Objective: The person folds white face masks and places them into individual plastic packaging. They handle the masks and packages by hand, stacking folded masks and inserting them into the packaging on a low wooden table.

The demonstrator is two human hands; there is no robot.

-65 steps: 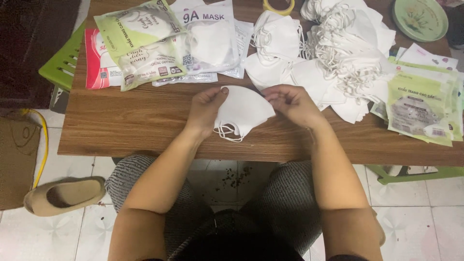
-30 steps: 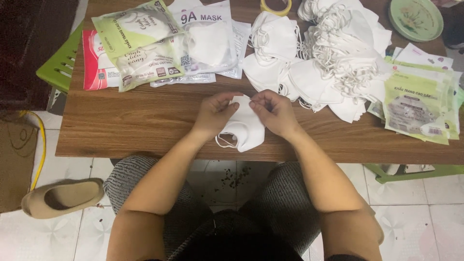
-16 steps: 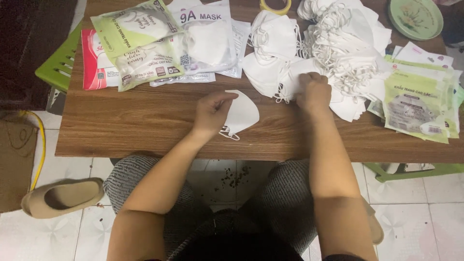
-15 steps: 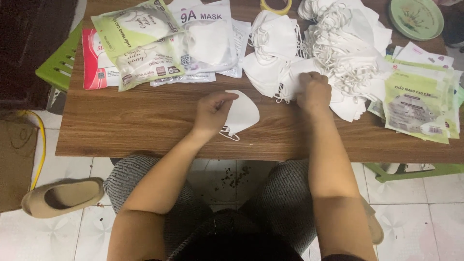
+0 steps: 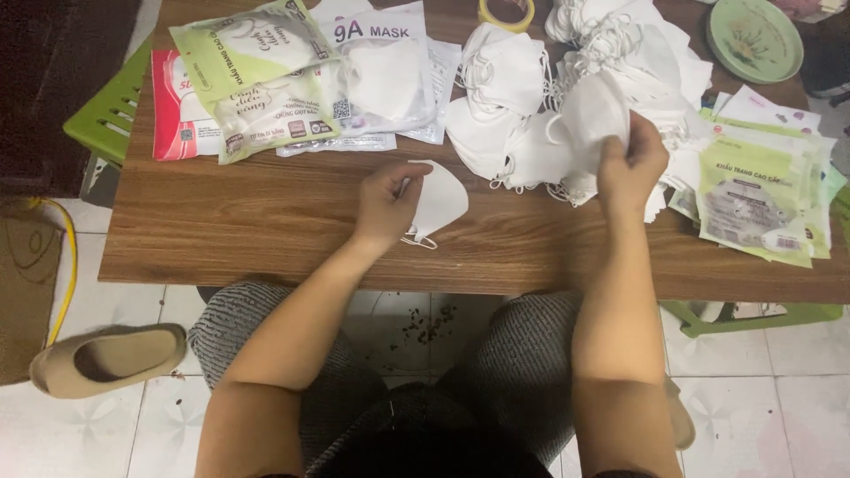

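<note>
With the left hand (image 5: 386,205) closed on the folded white fabric face mask (image 5: 440,200) lying on the brown wooden table (image 5: 230,221), the right hand (image 5: 630,165) pinches a second white mask (image 5: 591,113) above the loose white mask heap (image 5: 531,106) and does best lifting gently, so tangled ear loops slip free.

The left hand (image 5: 388,202) rests on the brown wooden surface (image 5: 239,230) and pins a folded white mask (image 5: 440,199) flat, fingers (image 5: 409,177) curled over its near edge; an ear loop trails out just below the hand. The right hand (image 5: 630,164) is raised over the heap of loose white masks (image 5: 567,97) and pinches a second white mask (image 5: 595,111), lifted and tilted; it may still touch the heap, though the white-on-white makes that hard to tell. Packaged masks in green and clear bags (image 5: 274,75) lie at the far left, more green packets (image 5: 757,195) at the right edge. A round green plate (image 5: 754,37) and a roll of tape (image 5: 506,12) sit at the far side.
</note>
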